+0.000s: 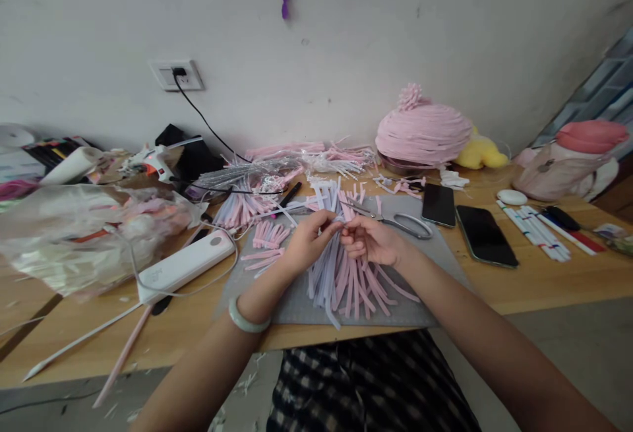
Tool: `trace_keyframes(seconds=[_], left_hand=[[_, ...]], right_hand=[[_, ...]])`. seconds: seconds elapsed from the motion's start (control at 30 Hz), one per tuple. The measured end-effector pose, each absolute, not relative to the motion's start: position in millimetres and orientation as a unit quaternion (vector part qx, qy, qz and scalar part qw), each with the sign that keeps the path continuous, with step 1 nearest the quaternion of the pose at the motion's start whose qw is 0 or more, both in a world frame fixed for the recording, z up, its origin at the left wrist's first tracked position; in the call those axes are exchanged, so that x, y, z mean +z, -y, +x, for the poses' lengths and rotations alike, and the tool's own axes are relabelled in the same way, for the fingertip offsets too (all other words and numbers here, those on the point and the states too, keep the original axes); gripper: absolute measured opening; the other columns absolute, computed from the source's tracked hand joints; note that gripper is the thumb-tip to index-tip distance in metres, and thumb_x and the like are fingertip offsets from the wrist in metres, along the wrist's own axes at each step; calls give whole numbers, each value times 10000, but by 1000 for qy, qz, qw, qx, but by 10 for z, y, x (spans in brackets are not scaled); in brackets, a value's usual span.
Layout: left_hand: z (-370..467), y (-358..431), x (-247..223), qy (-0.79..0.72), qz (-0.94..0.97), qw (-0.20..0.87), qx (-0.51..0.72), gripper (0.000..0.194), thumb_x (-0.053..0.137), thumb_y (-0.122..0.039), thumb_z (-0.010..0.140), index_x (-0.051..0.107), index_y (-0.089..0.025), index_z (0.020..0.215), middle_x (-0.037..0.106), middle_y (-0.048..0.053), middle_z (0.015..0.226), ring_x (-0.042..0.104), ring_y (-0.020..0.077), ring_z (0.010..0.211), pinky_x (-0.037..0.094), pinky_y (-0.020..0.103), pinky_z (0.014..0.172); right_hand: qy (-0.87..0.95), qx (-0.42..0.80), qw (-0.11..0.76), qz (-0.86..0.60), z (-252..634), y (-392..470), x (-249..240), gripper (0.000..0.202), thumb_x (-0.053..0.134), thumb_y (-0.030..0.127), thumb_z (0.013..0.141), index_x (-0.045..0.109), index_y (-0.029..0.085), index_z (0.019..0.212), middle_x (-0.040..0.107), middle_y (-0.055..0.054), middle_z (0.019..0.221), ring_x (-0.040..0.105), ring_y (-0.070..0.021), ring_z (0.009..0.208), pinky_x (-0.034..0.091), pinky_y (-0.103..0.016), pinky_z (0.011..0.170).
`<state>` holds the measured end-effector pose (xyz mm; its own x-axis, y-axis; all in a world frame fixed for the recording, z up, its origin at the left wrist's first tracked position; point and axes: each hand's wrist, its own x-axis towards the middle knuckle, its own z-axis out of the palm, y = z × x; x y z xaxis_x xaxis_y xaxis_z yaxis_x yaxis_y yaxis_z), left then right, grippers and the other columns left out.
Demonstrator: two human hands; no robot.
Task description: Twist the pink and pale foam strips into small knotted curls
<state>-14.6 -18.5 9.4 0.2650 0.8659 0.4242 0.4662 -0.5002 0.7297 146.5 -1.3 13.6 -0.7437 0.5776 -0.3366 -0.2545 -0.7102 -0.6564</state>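
Observation:
My left hand [310, 239] and my right hand [368, 239] meet over the middle of the grey cutting mat [291, 310]. Both are closed, thumbs and forefingers pinching a short pale lilac pipe cleaner whose shape is mostly hidden by the fingers. Beneath them, lilac pipe cleaners [322, 280] and pink pipe cleaners [363, 290] fan out toward the front edge. Scissors [408, 224] lie just beyond my right hand, partly covered by strips. Left of my left hand are small bent pink pieces [270, 235].
A white power bank [185, 267] with a cable lies left, near a plastic bag [99, 241] and a glue gun [157, 163]. Two phones [487, 235] and several markers [537, 231] lie right. Behind stands a pink strip-covered dome [422, 135] beside a yellow plush [479, 153].

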Motion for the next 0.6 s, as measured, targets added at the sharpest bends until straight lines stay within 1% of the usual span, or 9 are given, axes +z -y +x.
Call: trace_keyframes(seconds=[0.07, 0.13, 0.23, 0.33, 0.4, 0.43, 0.5, 0.53, 0.6], left_hand=[[-130, 185, 79, -441, 743, 270, 424, 166, 487, -322, 780, 546, -173, 737, 470, -21, 615, 395, 109, 592, 319, 224, 581], [-115, 189, 75, -442, 719, 312, 437, 188, 486, -340, 776, 520, -170, 705, 441, -29, 601, 386, 105, 588, 315, 221, 573], [-101, 196, 87, -445, 686, 361, 448, 222, 484, -363, 767, 493, -166, 665, 423, -36, 590, 376, 98, 578, 308, 213, 557], [-93, 190, 94, -463, 657, 396, 444, 246, 505, -381, 738, 486, -164, 624, 397, -48, 556, 349, 89, 541, 279, 209, 524], [-91, 177, 89, -471, 626, 437, 442, 273, 520, -399, 714, 461, -166, 585, 359, -61, 520, 311, 79, 499, 253, 210, 498], [-91, 170, 86, -470, 608, 463, 442, 284, 521, -409, 707, 448, -168, 577, 345, -66, 507, 294, 74, 480, 241, 212, 487], [-97, 161, 87, -467, 585, 495, 442, 289, 514, -422, 709, 438, -171, 585, 331, -71, 498, 276, 71, 463, 224, 213, 474], [-103, 160, 92, -463, 589, 491, 444, 281, 511, -418, 715, 443, -171, 598, 338, -69, 507, 284, 72, 471, 228, 212, 477], [-120, 164, 109, -454, 629, 443, 450, 258, 515, -394, 726, 459, -168, 617, 366, -59, 541, 318, 79, 512, 256, 209, 505]], right_hand=[[317, 872, 243, -284, 1455, 6, 120, 170, 467, 157, 710, 533, 108, 561, 425, 36, 459, 295, -19, 357, 229, -146, 362], [360, 833, 282, -311, 1433, 7, 101, 133, 502, 158, 676, 544, 109, 560, 414, 46, 453, 272, -15, 355, 204, -149, 361], [470, 729, 347, -357, 1407, 21, 83, 139, 535, 212, 661, 549, 128, 551, 428, 44, 460, 285, -31, 374, 212, -175, 382], [653, 516, 397, -387, 1418, 40, 82, 174, 545, 249, 677, 549, 156, 531, 459, 22, 499, 365, -77, 453, 283, -216, 450], [747, 365, 421, -363, 1437, 51, 83, 156, 543, 234, 687, 565, 174, 545, 500, -3, 565, 439, -121, 566, 350, -253, 557], [770, 320, 430, -345, 1443, 55, 82, 137, 543, 226, 690, 576, 184, 563, 523, -17, 609, 464, -142, 630, 368, -272, 617], [767, 319, 448, -332, 1442, 64, 77, 109, 548, 230, 692, 586, 194, 596, 542, -32, 663, 479, -158, 687, 379, -283, 663], [739, 370, 448, -341, 1433, 68, 75, 110, 553, 238, 692, 581, 192, 596, 537, -29, 651, 476, -151, 660, 382, -273, 632], [649, 514, 423, -367, 1406, 74, 80, 170, 532, 275, 709, 549, 179, 570, 496, -8, 571, 429, -114, 525, 356, -241, 508]])
